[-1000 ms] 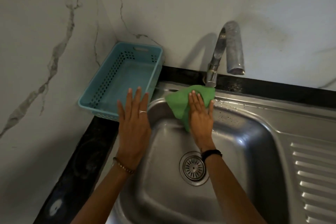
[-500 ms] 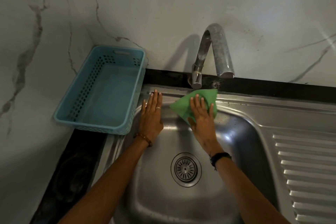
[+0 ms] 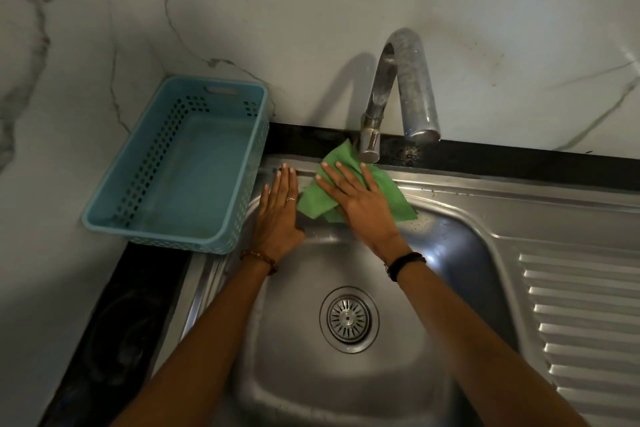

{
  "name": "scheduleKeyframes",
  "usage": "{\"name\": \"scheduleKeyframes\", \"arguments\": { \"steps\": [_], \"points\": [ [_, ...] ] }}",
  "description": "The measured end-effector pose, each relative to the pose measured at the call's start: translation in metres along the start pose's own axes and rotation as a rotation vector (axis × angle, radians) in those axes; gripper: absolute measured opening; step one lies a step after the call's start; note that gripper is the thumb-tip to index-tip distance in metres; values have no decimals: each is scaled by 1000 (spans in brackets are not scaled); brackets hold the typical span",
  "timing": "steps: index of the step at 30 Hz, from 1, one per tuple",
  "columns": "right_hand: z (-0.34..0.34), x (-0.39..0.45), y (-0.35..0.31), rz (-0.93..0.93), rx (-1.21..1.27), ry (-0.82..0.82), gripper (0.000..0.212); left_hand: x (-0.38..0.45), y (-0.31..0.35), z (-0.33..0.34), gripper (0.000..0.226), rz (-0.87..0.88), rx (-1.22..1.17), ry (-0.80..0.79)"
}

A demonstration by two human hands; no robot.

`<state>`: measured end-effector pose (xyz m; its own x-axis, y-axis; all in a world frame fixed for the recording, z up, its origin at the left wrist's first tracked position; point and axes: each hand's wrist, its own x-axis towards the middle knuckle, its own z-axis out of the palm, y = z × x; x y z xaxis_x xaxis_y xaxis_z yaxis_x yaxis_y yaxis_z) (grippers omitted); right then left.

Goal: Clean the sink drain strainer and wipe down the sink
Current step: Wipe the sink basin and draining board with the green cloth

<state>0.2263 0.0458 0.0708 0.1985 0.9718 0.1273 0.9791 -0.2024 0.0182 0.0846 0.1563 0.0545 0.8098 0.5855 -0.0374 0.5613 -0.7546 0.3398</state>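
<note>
**Green cloth worked along back rim of steel sink**

Right hand (image 3: 363,204) pressed flat on a green cloth (image 3: 349,184), fingers (image 3: 337,177) straight and spread, pinching nothing, at the back rim of the sink (image 3: 485,204) just below the base of the tap (image 3: 401,90). Left hand (image 3: 278,211) laid flat beside it on the rim's back left corner, fingers straight and together, holding nothing, touching the cloth's left edge or very nearly. Drain strainer (image 3: 349,319) seated in the basin floor, well apart from both hands. Blue basket (image 3: 228,239) parked on the dark worktop (image 3: 114,315) just beside the sink's left edge.

Judged a wipe-down in progress, strainer possibly yet to be dealt with. Risks from here: cloth snagging on the tap base or bunching under a flat palm with no grip to hold it; specks visible on the rim near the cloth swept into the basin and lodged in the strainer; left hand sliding on wet steel.
</note>
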Motion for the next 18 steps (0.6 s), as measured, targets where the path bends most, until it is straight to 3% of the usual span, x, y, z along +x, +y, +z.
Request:
{"name": "scheduleKeyframes", "arguments": {
  "steps": [4, 7, 12, 15, 18],
  "points": [
    [-11, -48, 33, 156, 43, 59, 63, 0, 1, -2, 109, -6, 14, -9],
    [-22, -92, 67, 332, 143, 1, 65, -1, 2, -3, 109, -13, 26, -24],
    [-33, -114, 79, 671, 375, 46, 51, -2, 5, -5, 108, -16, 31, -24],
    [-30, -89, 51, 713, 402, 55, 49, -3, 7, -5, 108, -19, 24, -24],
    [-23, -56, 13, 603, 418, 58, 54, -2, 7, -5, 110, -16, 31, -19]
  ]
}}
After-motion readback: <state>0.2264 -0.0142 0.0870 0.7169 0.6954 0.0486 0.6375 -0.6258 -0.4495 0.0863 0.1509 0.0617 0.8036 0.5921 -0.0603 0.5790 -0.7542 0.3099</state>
